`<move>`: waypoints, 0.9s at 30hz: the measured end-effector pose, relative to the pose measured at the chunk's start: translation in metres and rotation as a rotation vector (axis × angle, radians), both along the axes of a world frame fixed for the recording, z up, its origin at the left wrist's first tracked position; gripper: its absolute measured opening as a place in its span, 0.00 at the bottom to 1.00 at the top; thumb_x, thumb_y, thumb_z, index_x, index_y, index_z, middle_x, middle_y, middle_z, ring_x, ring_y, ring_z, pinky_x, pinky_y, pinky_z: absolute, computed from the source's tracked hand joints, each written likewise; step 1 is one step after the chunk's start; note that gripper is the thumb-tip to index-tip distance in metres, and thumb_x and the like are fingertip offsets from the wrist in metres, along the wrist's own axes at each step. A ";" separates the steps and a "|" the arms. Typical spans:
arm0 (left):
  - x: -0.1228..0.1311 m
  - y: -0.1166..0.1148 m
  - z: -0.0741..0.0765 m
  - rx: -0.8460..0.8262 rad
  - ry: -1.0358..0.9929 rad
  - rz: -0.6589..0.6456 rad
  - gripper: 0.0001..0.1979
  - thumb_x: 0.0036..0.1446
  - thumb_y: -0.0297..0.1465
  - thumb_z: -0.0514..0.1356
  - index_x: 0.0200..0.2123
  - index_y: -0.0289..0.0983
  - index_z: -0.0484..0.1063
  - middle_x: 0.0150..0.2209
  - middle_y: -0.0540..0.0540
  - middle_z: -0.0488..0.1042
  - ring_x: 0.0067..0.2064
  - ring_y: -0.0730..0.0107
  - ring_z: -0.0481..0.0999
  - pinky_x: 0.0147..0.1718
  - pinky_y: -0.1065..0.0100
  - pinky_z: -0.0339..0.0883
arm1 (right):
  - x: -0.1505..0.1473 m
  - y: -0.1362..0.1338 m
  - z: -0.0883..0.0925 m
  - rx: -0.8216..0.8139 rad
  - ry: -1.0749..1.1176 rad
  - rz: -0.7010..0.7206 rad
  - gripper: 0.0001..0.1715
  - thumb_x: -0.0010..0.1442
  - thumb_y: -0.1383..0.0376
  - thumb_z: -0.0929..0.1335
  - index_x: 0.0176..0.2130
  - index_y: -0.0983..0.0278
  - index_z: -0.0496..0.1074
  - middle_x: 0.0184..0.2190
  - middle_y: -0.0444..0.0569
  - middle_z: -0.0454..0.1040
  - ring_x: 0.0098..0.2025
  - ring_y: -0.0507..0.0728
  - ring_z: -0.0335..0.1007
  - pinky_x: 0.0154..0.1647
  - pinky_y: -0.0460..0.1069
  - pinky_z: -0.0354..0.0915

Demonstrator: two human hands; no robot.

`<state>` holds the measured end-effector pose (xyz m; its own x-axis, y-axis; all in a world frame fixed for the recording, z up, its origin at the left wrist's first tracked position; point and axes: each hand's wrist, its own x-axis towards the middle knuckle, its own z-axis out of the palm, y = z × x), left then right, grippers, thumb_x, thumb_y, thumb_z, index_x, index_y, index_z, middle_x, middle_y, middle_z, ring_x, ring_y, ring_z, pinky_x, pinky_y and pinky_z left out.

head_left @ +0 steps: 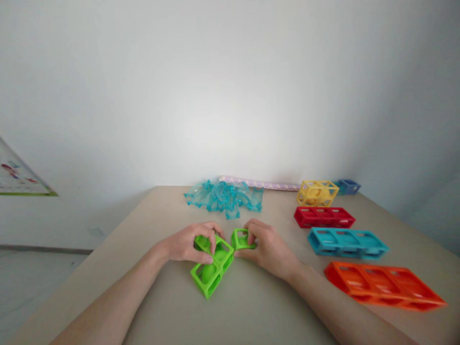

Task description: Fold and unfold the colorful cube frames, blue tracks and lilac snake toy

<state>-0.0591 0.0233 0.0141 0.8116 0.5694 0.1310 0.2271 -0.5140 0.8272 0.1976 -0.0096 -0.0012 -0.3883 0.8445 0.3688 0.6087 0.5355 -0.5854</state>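
Note:
Fingers of my left hand (196,243) grip a bright green open-framed block piece (209,275) made of joined cube cells, with rounded shapes inside. It rests at an angle on the table in front of me. Between the thumb and fingers of my right hand (264,245) is a smaller green frame piece (240,238). The two green pieces meet or nearly meet at a corner; whether they are joined, I cannot tell. My right fingers cover part of the smaller piece.
On the right of the table (168,306) lie orange (384,285), light blue (347,242), red (323,217) and yellow (317,193) frame blocks, with a dark blue one (349,186) behind. Clear teal pieces (226,196) and a patterned strip (262,184) sit near the wall.

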 end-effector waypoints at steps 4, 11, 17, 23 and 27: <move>0.001 -0.001 0.001 0.013 -0.003 0.013 0.12 0.48 0.38 0.67 0.29 0.36 0.73 0.47 0.42 0.70 0.49 0.61 0.72 0.51 0.64 0.62 | 0.000 0.000 0.003 0.033 -0.052 -0.138 0.21 0.51 0.55 0.73 0.24 0.62 0.60 0.24 0.42 0.66 0.26 0.51 0.61 0.26 0.46 0.55; 0.000 0.000 -0.003 0.112 0.004 0.103 0.12 0.49 0.38 0.65 0.30 0.35 0.73 0.45 0.42 0.72 0.46 0.61 0.72 0.50 0.64 0.63 | -0.005 -0.007 0.007 -0.054 0.055 -0.278 0.23 0.59 0.52 0.65 0.19 0.63 0.64 0.30 0.48 0.72 0.27 0.52 0.66 0.29 0.48 0.60; -0.001 0.001 -0.006 0.158 0.016 0.147 0.10 0.49 0.36 0.65 0.30 0.35 0.73 0.44 0.42 0.71 0.46 0.62 0.72 0.50 0.65 0.61 | -0.004 -0.006 0.004 -0.109 0.084 -0.275 0.26 0.61 0.56 0.64 0.17 0.63 0.69 0.35 0.51 0.75 0.31 0.54 0.71 0.33 0.48 0.63; 0.001 -0.002 -0.004 0.169 0.018 0.166 0.10 0.50 0.36 0.65 0.30 0.35 0.72 0.43 0.42 0.71 0.45 0.62 0.72 0.49 0.66 0.62 | -0.009 -0.004 0.000 -0.207 0.115 -0.334 0.20 0.60 0.55 0.65 0.22 0.63 0.72 0.23 0.47 0.75 0.25 0.54 0.70 0.24 0.46 0.61; 0.000 -0.001 -0.005 0.165 0.008 0.163 0.10 0.49 0.35 0.65 0.30 0.35 0.72 0.44 0.43 0.71 0.45 0.63 0.72 0.48 0.66 0.62 | -0.004 -0.005 0.004 -0.116 0.136 -0.273 0.25 0.61 0.54 0.63 0.18 0.62 0.66 0.30 0.50 0.76 0.29 0.54 0.70 0.29 0.47 0.62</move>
